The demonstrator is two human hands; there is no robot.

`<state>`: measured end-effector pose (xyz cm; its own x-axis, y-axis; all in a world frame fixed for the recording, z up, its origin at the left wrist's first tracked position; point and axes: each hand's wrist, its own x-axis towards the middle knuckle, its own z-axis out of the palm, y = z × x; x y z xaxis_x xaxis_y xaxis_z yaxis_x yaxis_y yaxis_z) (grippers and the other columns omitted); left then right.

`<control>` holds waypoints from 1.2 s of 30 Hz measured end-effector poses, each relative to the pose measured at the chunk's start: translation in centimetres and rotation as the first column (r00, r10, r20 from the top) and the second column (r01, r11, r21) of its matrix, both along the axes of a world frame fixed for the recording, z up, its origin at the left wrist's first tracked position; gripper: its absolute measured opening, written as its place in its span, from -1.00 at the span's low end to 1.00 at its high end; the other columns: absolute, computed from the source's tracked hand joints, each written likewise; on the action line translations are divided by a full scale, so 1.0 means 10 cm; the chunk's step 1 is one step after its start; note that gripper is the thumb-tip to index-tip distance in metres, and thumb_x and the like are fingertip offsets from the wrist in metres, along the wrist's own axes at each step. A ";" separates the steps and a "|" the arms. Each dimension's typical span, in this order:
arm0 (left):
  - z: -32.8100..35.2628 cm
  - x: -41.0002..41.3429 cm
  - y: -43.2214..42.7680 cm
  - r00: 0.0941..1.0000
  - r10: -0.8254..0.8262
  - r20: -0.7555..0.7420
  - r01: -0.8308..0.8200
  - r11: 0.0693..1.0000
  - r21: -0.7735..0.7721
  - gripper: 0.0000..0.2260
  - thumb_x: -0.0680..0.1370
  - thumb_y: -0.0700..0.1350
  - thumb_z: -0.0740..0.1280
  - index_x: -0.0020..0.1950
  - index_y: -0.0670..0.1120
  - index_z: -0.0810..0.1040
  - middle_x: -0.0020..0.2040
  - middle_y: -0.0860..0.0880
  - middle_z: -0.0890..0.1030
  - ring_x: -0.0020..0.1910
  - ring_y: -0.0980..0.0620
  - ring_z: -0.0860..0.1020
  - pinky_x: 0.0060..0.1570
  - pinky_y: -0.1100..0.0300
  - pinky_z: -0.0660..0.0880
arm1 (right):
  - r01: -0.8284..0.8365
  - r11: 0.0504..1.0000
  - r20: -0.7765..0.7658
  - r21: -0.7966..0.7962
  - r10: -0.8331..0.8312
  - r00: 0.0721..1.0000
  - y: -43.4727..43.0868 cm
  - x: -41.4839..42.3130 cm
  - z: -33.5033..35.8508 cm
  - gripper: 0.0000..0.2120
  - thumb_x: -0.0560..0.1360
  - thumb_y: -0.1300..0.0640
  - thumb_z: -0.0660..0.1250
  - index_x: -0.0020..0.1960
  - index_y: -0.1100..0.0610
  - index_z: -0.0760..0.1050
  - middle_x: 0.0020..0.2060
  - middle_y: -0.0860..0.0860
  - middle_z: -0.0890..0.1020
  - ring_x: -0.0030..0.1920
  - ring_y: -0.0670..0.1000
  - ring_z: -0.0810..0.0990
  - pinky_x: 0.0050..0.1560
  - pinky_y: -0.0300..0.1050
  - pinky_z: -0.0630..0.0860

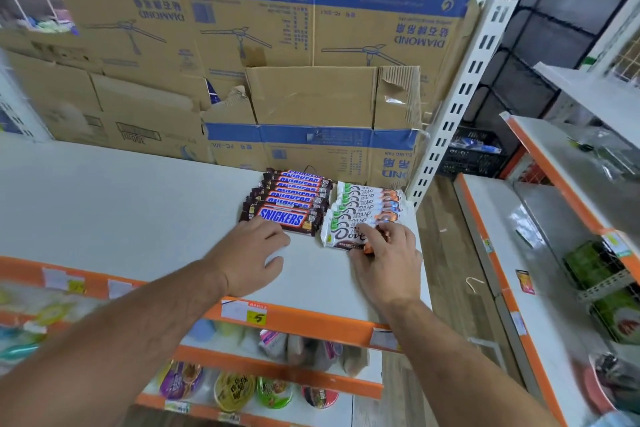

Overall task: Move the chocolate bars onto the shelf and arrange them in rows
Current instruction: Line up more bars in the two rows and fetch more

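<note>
right fingers (398, 236) curled, pinching Dove bar (341, 236)

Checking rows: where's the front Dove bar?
Head view, right end of shelf: front Dove bar heads its row, right of the Snickers row, pinched by the right hand.

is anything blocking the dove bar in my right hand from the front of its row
Nothing visible. The right hand pinches the white-wrapped Dove bar, which already lies at the front of the white Dove row on the white shelf.
</note>
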<state>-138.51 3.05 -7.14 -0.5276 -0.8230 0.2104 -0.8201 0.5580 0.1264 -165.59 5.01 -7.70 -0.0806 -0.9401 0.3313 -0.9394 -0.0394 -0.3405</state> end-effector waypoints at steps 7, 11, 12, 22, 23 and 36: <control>0.26 0.16 0.01 0.995 -0.005 0.099 -0.014 0.982 0.189 -0.40 0.36 0.30 0.04 0.25 0.03 0.49 0.18 0.04 0.49 0.20 0.01 0.41 0.20 0.11 0.38 | -0.078 0.997 -0.189 0.014 0.080 0.979 0.17 0.27 0.23 -0.56 0.35 -0.22 0.31 0.16 -0.07 0.50 0.10 -0.05 0.51 0.17 0.07 0.43 0.17 0.08 0.37; 0.36 0.64 0.12 0.992 0.081 0.093 -0.096 0.980 0.172 -0.49 0.40 0.27 0.13 0.27 0.09 0.45 0.19 0.06 0.48 0.22 0.02 0.41 0.18 0.10 0.36 | -0.190 0.963 -0.104 0.189 0.212 0.972 0.24 0.81 0.44 -0.47 0.32 -0.22 0.27 0.25 -0.05 0.45 0.11 -0.03 0.51 0.17 0.10 0.45 0.13 0.07 0.46; 0.38 0.80 0.15 0.991 0.101 0.090 -0.116 0.977 0.181 -0.51 0.41 0.25 0.16 0.29 0.09 0.44 0.20 0.06 0.48 0.23 0.01 0.41 0.19 0.09 0.35 | -0.204 0.951 -0.094 0.233 0.231 0.968 0.26 0.97 0.48 -0.44 0.32 -0.23 0.27 0.27 -0.05 0.43 0.12 -0.02 0.50 0.19 0.10 0.44 0.13 0.05 0.47; 0.78 2.81 0.47 0.958 0.284 0.044 -0.287 0.937 0.200 -0.54 0.48 0.19 0.26 0.36 0.10 0.37 0.32 0.03 0.43 0.31 0.00 0.35 0.27 0.05 0.29 | -0.259 0.891 -0.104 0.372 0.318 0.942 0.29 3.09 0.85 -0.34 0.35 -0.22 0.38 0.39 -0.05 0.36 0.29 0.01 0.45 0.31 0.08 0.40 0.23 -0.02 0.43; 0.82 3.02 0.50 0.951 0.307 0.038 -0.309 0.930 0.198 -0.54 0.48 0.19 0.26 0.35 0.11 0.38 0.32 0.03 0.43 0.32 -0.01 0.35 0.28 0.05 0.29 | -0.266 0.892 -0.099 0.366 0.322 0.942 0.29 3.31 0.88 -0.37 0.37 -0.19 0.38 0.39 -0.05 0.36 0.30 0.02 0.43 0.32 0.08 0.39 0.23 -0.01 0.43; 0.95 5.13 0.72 0.838 0.545 -0.004 -0.536 0.826 0.172 -0.54 0.50 0.18 0.25 0.36 0.08 0.38 0.32 0.00 0.43 0.31 -0.03 0.36 0.29 0.01 0.31 | -0.480 0.797 -0.077 0.367 0.541 0.838 -0.01 5.68 1.04 -0.43 0.44 -0.18 0.34 0.40 -0.06 0.35 0.32 0.01 0.41 0.33 0.07 0.38 0.23 0.00 0.44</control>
